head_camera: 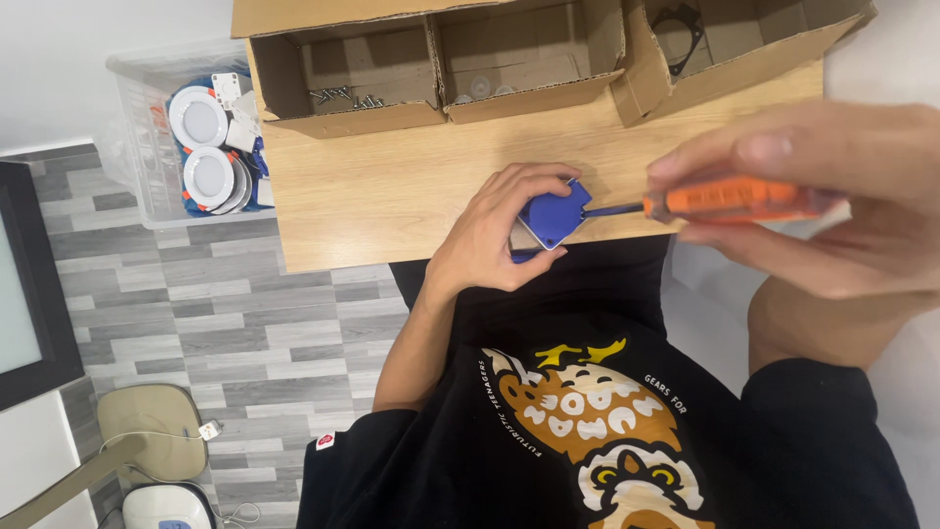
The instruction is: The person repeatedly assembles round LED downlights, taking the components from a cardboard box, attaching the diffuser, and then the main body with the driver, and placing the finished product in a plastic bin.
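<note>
- Hands first: the left hand (487, 233) is clamped around a small blue plastic box with rounded corners (553, 216), pinning it at the near edge of the light wooden tabletop (392, 186); fingers curl over its far side and the thumb presses from below.
- The right hand (832, 196) is closed on the translucent orange handle of a screwdriver (734, 199), fingers and thumb pinching it from both sides.
- The screwdriver lies almost level, its long axis running from the right hand toward the left; its dark shaft meets the right-facing side of the blue box, tip touching or just entering it, which I cannot tell apart.
- So the box sits directly left of the tool hand, in line with the shaft, and the left hand is the nearer one, wrapped on it.
- Behind, three open brown cardboard boxes (343, 73) stand along the far side of the table; the left one holds loose metal screws (343, 96).
- Beside the table, on the grey plank floor, a clear plastic bin (147, 147) holds round white light fittings (198, 116).
</note>
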